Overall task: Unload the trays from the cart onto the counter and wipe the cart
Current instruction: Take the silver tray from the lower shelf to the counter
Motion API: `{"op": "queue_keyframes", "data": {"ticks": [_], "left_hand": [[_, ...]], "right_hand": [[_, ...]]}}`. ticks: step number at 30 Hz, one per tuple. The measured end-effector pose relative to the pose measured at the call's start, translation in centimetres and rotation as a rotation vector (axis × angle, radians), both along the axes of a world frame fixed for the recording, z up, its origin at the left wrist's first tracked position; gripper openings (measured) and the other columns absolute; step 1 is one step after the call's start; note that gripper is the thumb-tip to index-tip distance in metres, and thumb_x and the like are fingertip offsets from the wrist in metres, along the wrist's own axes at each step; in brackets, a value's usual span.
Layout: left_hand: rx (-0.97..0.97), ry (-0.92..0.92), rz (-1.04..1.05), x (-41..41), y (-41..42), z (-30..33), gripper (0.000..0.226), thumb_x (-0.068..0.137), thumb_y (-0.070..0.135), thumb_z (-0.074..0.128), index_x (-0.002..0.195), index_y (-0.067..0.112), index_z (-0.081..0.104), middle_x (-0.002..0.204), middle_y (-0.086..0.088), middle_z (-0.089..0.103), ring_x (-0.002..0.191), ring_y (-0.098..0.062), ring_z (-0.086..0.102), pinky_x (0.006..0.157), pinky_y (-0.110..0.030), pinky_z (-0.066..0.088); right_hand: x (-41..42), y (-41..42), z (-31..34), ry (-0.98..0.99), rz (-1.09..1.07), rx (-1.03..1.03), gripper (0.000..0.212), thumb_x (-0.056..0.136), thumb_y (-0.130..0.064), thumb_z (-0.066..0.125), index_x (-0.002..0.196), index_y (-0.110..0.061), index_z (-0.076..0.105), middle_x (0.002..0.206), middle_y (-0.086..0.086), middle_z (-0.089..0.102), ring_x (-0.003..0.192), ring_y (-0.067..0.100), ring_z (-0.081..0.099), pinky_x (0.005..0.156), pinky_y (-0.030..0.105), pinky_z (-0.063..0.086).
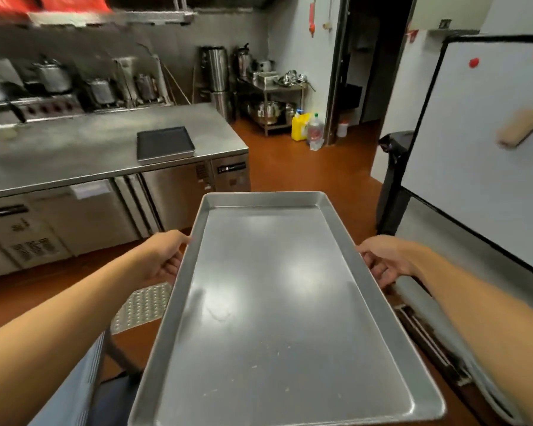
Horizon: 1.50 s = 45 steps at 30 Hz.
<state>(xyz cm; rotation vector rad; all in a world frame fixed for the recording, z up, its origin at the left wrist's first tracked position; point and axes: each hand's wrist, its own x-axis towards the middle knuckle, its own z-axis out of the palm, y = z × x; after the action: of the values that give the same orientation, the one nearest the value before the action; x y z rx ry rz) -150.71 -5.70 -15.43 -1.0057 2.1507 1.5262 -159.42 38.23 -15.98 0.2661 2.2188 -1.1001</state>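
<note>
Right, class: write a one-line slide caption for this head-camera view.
Both hands, left hand and right hand, carry a long silver metal tray toward the steel counter holding a dark square tray.

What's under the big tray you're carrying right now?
Beneath the silver tray, held by the left hand and right hand, a perforated metal surface and the orange floor show; directly below is hidden.

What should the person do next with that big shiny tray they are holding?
Probably carry it forward and to the left, then set it on the steel counter. The left hand and right hand grip the long sides of the empty silver tray, which is held over the floor, not yet resting on anything. A dark tray already lies on that counter, with bare space beside it.
</note>
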Motion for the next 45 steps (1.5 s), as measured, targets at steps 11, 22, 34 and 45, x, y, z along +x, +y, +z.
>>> {"op": "queue_keyframes", "data": {"ticks": [11, 22, 34, 45], "left_hand": [[-0.295, 0.058, 0.333, -15.8, -11.5, 0.4, 0.004, 0.082, -0.013, 0.066, 0.081, -0.01, 0.069, 0.065, -0.017, 0.062, 0.053, -0.029, 0.058, 0.05, -0.035, 0.055], [-0.357, 0.072, 0.338, -37.5, -29.4, 0.3, 0.009, 0.085, -0.014, 0.068, 0.082, -0.007, 0.066, 0.072, -0.018, 0.058, 0.058, -0.028, 0.053, 0.044, -0.03, 0.046], [-0.424, 0.099, 0.391, -62.8, -47.4, -1.6, 0.02, 0.088, -0.01, 0.065, 0.076, 0.003, 0.056, 0.067, -0.011, 0.057, 0.036, -0.011, 0.058, 0.034, -0.018, 0.044], [-0.472, 0.014, 0.456, -81.4, -65.7, -2.7, 0.028, 0.074, -0.012, 0.065, 0.054, 0.004, 0.054, 0.049, -0.016, 0.05, 0.039, -0.024, 0.051, 0.047, -0.028, 0.042]], "right_hand": [[-30.5, -16.2, 1.2, 0.1, 0.359, 0.117, 0.016, 0.099, -0.007, 0.061, 0.114, -0.006, 0.067, 0.096, 0.016, 0.067, 0.08, 0.027, 0.06, 0.072, 0.052, 0.065], [-54.1, -35.6, 0.6, 0.092, 0.384, 0.063, 0.016, 0.099, -0.005, 0.061, 0.114, -0.002, 0.068, 0.089, 0.014, 0.064, 0.066, 0.021, 0.057, 0.077, 0.054, 0.064], [-80.5, -54.3, -2.4, 0.112, 0.455, 0.017, 0.007, 0.098, -0.001, 0.063, 0.103, 0.002, 0.067, 0.085, 0.02, 0.072, 0.062, 0.029, 0.069, 0.061, 0.043, 0.062], [-100.7, -73.2, 0.0, 0.107, 0.549, 0.044, 0.014, 0.099, 0.0, 0.063, 0.112, 0.0, 0.064, 0.11, 0.02, 0.069, 0.094, 0.038, 0.073, 0.072, 0.051, 0.065]]}}
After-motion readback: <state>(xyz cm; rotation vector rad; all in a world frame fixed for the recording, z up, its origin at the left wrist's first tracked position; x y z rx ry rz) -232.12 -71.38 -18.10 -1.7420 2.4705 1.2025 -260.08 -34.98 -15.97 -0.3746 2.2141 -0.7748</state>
